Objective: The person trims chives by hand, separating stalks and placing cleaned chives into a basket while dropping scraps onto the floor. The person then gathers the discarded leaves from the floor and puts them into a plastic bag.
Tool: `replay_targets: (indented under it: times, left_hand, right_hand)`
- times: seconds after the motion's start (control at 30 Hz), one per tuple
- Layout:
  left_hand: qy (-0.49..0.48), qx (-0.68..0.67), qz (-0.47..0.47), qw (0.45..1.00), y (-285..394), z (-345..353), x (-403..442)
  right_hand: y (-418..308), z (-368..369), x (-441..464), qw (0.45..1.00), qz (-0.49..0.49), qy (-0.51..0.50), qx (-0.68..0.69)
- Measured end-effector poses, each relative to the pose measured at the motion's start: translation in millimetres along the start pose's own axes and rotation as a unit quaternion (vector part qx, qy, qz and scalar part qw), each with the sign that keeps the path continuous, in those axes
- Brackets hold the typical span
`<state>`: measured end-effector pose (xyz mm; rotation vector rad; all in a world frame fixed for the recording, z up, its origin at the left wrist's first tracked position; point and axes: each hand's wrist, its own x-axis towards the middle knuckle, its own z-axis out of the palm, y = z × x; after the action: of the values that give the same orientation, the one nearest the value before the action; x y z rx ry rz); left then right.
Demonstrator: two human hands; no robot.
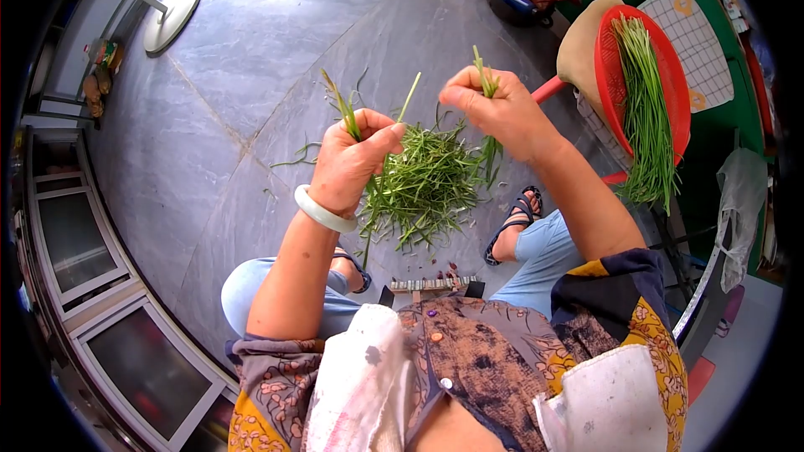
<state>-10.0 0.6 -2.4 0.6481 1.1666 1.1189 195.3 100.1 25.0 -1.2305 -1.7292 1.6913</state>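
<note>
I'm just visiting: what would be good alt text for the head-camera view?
A person's left hand, with a pale round bangle at the wrist, and right hand each grip thin green stalks, with a loose heap of thin green leaves on the grey marbled floor below. At the right, long green stalks lie in a red perforated basket.

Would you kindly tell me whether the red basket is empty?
Not empty: long green stalks lie in the red basket, some ends overhanging its rim.
</note>
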Motion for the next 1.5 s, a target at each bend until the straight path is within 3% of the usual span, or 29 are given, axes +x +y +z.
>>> replay_targets:
  times: [0.13, 0.33, 0.37, 0.6, 0.73, 1.07, 1.13, 1.2, 1.27, 1.43, 1.5]
  left_hand:
    - [-0.018, -0.019, -0.011, 1.000, -2, 1, 1]
    - [-0.074, -0.032, -0.048, 0.996, -4, 9, 2]
    - [-0.083, -0.035, -0.064, 0.994, -3, 11, 2]
    - [-0.140, -0.080, -0.111, 0.981, -7, 6, 0]
    - [-0.153, -0.097, -0.122, 0.976, -7, 4, -1]
    - [-0.156, -0.100, -0.128, 0.974, -11, -5, -1]
    - [-0.147, -0.113, -0.127, 0.975, -15, -9, 2]
    - [-0.139, -0.116, -0.127, 0.975, -15, -10, 2]
    - [-0.132, -0.111, -0.131, 0.976, -14, -9, 2]
    - [-0.123, -0.127, -0.133, 0.975, -21, -10, 5]
    - [-0.123, -0.134, -0.135, 0.974, -22, -10, 6]
  right_hand:
    - [1, -1, -1, 0.997, 0.059, -0.024, -0.035]
    - [-2, 43, -10, 0.994, -0.006, -0.050, 0.101]
    - [-2, 39, -8, 0.991, 0.029, -0.050, 0.118]
    - [-10, -1, 18, 0.932, -0.024, 0.160, 0.325]
    - [-6, -50, 25, 0.913, -0.084, 0.158, 0.365]
    - [-20, -113, 12, 0.883, -0.170, 0.216, 0.380]
    - [-25, -118, 9, 0.880, -0.180, 0.268, 0.350]
    - [-27, -125, 5, 0.871, -0.220, 0.220, 0.381]
    - [-34, -129, 7, 0.857, -0.210, 0.339, 0.326]
    - [-45, -123, -1, 0.842, -0.238, 0.358, 0.325]
    - [-42, -119, 2, 0.865, -0.218, 0.274, 0.360]
